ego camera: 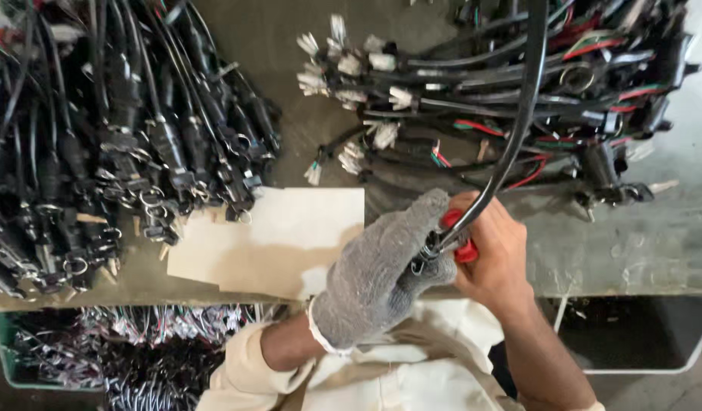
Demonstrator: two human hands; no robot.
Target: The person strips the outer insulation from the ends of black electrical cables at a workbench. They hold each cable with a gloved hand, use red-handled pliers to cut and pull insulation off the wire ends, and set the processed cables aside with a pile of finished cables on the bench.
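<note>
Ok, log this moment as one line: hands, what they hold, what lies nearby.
left hand: gloved, grips black cable | right hand: bare, holds red-handled tool at cable end | nearby: harness piles, cardboard sheet

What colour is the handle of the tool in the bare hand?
Red, seen in the head view: the tool handle shows in the bare right hand.

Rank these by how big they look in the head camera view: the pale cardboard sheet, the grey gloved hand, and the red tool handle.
1. Pale cardboard sheet.
2. Grey gloved left hand; being nearer the camera may enlarge it.
3. Red tool handle, mostly hidden inside the bare right hand.
</note>
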